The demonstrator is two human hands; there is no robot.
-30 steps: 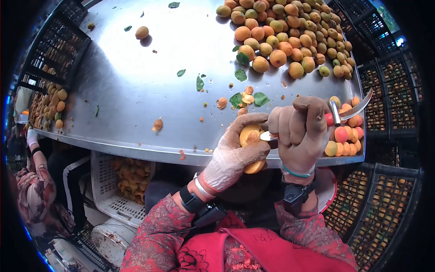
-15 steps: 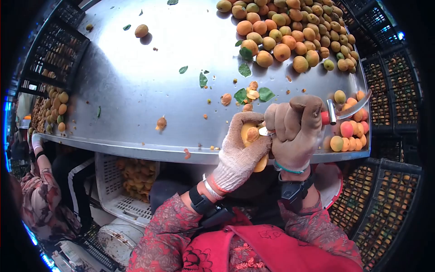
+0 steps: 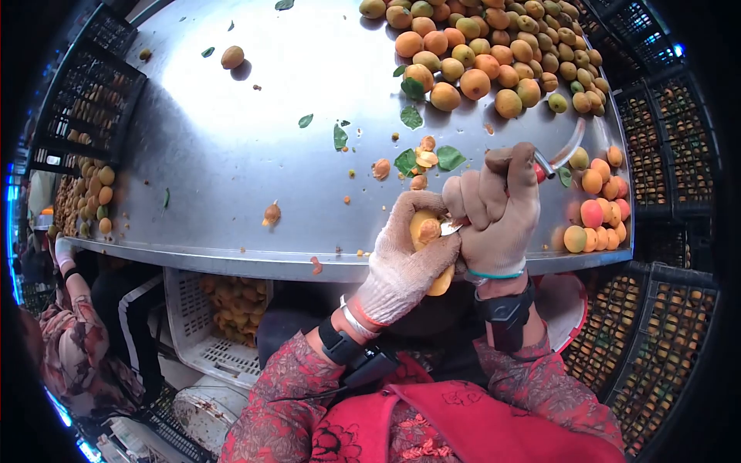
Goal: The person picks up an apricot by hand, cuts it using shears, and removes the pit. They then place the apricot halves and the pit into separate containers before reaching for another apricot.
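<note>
My left hand (image 3: 405, 255), in a pale knitted glove, is closed around a split apricot (image 3: 440, 282) whose brown pit (image 3: 429, 229) shows in the opening. My right hand (image 3: 494, 212), also gloved, grips a knife by its red handle (image 3: 539, 172). The small blade tip (image 3: 450, 227) touches the apricot beside the pit. A curved metal piece (image 3: 570, 147) sticks out from the handle's other end, up and to the right. Just above my hands, several pits and pieces of flesh (image 3: 426, 157) lie on the metal table (image 3: 231, 185) among green leaves (image 3: 451, 158).
A large apricot pile (image 3: 502, 58) covers the table's upper right; a smaller group (image 3: 598, 212) sits at its right corner. Crates (image 3: 656, 339) stand right, a black crate (image 3: 89, 100) left. Below the edge is a white crate (image 3: 224, 355). A co-worker's sleeve (image 3: 73, 339) shows at left.
My right hand has turned, swinging the curved metal piece upward and left. The blade tip has shifted slightly beside the pit. My left hand still holds the apricot.
</note>
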